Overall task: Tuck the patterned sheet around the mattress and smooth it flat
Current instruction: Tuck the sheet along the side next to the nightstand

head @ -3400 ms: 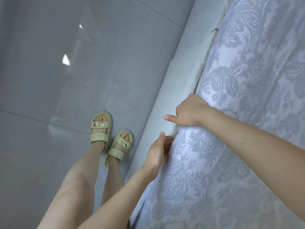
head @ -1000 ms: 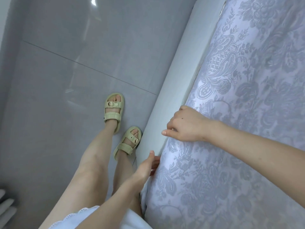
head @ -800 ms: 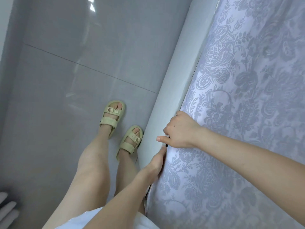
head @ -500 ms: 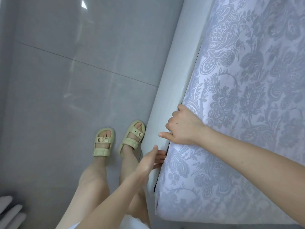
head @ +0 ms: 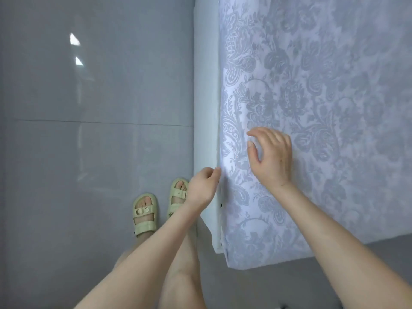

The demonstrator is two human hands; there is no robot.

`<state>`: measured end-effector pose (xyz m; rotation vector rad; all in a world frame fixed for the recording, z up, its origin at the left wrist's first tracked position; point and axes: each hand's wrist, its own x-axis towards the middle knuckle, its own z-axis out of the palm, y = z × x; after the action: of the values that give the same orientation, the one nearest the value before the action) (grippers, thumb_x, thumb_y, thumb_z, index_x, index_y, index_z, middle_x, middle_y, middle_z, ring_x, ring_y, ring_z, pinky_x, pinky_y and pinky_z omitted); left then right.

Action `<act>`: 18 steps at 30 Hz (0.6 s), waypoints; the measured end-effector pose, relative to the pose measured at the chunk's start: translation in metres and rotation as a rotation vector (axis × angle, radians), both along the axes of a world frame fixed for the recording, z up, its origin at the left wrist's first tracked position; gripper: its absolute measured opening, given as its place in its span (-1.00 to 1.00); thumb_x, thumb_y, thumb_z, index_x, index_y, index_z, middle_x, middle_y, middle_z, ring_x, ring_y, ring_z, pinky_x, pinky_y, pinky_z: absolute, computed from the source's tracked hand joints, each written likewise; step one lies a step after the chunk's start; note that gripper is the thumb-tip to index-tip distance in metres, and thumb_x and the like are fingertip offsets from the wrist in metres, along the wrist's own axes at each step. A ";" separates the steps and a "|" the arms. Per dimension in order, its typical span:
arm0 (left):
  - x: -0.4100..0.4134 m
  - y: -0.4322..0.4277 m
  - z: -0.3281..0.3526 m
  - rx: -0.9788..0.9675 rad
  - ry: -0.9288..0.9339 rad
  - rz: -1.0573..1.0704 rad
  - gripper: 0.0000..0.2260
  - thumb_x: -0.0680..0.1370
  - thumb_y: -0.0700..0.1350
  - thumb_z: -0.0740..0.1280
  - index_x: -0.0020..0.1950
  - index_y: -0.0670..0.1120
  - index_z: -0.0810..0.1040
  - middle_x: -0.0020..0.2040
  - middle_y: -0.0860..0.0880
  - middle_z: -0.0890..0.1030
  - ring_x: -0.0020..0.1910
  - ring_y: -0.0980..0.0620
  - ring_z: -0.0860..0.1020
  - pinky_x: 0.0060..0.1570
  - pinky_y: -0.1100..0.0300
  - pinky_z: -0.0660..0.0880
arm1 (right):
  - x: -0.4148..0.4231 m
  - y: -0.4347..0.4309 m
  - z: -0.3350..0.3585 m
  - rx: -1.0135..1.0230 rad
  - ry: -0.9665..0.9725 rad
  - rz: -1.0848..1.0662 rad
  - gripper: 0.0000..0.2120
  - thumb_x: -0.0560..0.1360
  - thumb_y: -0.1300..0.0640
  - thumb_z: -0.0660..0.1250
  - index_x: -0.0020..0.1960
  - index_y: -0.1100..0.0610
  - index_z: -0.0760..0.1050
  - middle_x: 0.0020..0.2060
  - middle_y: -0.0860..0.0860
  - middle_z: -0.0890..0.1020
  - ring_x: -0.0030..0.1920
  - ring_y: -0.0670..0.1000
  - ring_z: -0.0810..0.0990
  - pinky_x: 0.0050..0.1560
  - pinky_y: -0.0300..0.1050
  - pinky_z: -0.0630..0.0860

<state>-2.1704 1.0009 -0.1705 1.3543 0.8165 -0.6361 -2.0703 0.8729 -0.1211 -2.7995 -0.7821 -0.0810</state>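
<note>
Your right hand (head: 272,157) holds nothing: its fingers are loosely spread over the patterned sheet (head: 323,97), near its left edge; contact unclear. Your left hand (head: 204,186) is curled, fingertips at that edge beside the white bed rail (head: 205,97); cannot tell whether it pinches cloth. The sheet hides the mattress down to the near corner. The rail stands between your legs and the bed. Your pale green sandals (head: 145,214) stand on the grey tiled floor (head: 89,152), just beside the rail.

You have no readable text, label, brand, number or sign in front of you. The patterned sheet (head: 312,108) carries only a grey floral damask print, with no lettering.
</note>
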 end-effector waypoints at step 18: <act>0.124 -0.023 0.235 0.536 -0.437 -0.518 -0.76 0.56 -0.13 0.13 -0.33 -0.04 0.32 -0.39 0.04 0.38 -0.43 0.07 0.31 -0.43 0.21 0.24 | -0.009 -0.092 0.180 0.282 0.392 -0.689 -0.82 0.57 0.11 0.24 -0.01 0.17 0.57 -0.18 -0.02 0.63 -0.23 -0.03 0.50 -0.26 -0.18 0.34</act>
<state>-2.0464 0.9776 0.0649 2.1380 0.2743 -0.4958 -2.0792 0.7808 0.0591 -2.5523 0.2732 0.2173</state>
